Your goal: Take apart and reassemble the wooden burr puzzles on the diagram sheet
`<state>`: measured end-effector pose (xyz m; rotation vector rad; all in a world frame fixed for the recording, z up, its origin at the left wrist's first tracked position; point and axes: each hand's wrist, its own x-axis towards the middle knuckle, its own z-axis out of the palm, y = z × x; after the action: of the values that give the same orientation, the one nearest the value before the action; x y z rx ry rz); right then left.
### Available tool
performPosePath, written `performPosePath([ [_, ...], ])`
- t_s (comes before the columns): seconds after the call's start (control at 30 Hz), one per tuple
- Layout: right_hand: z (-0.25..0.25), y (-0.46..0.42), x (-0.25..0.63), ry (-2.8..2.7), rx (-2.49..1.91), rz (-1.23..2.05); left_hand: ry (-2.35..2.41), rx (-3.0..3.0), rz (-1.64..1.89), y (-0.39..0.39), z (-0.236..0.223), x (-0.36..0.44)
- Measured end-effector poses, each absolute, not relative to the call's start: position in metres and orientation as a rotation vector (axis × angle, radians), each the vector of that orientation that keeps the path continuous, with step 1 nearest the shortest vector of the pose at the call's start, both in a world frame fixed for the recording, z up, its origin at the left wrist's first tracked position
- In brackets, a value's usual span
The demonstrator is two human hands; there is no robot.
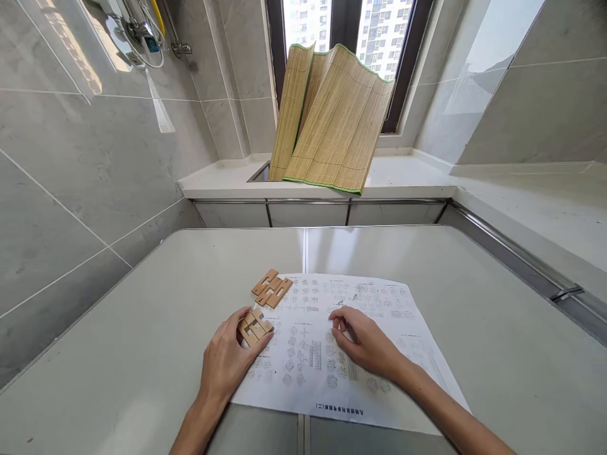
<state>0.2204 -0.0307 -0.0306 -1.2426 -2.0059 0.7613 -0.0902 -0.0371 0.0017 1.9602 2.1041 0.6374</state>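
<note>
My left hand [227, 354] is closed around a small group of notched wooden puzzle pieces [255, 327], thumb on the near side and fingers on the far side. These pieces lie side by side at the left edge of a printed paper sheet [327, 395]. Just beyond them rests a second group of flat wooden puzzle pieces [272, 289] with slots and dark marks, partly on the sheet. My right hand [363, 338] hovers over or rests on the sheet's middle, its fingers loosely bent and thumb apart from the index finger. No object shows in it.
The sheet carries many small line diagrams and lies on a pale, glossy table [118, 360] with a centre seam. Behind, a folded bamboo mat [339, 120] leans on a white ledge [227, 180] before the window. Tiled walls flank both sides; a shower fitting [142, 31] hangs upper left.
</note>
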Motion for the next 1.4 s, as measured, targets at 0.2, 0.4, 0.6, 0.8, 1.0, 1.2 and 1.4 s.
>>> performPosePath([
  [0.2, -0.030, -0.030, 0.221, -2.026, -1.211, 0.715, 2.176, 2.197, 0.685, -0.024, 0.012, -0.082],
  [0.4, -0.031, -0.030, 0.222, -2.021, -1.217, 0.709, 2.099, 2.239, 0.565, 0.020, 0.020, -0.065],
  [0.6, -0.031, -0.029, 0.222, -2.022, -1.213, 0.706, 2.094, 2.160, 0.369, 0.037, 0.028, -0.051],
  [0.8, -0.031, -0.028, 0.222, -2.015, -1.195, 0.693, 2.067, 2.190, 0.332, 0.038, 0.031, -0.048],
  [1.0, -0.037, -0.026, 0.223, -1.999, -1.215, 0.647, 1.848, 2.352, 0.370, 0.019, 0.019, -0.022],
  [1.2, -0.037, -0.026, 0.227, -1.963, -1.210, 0.628, 1.589, 2.302, 0.495, -0.010, 0.006, 0.016],
  [1.4, -0.036, -0.028, 0.231, -2.054, -1.256, 0.687, 1.441, 2.246, 0.595, -0.013, -0.001, 0.006],
])
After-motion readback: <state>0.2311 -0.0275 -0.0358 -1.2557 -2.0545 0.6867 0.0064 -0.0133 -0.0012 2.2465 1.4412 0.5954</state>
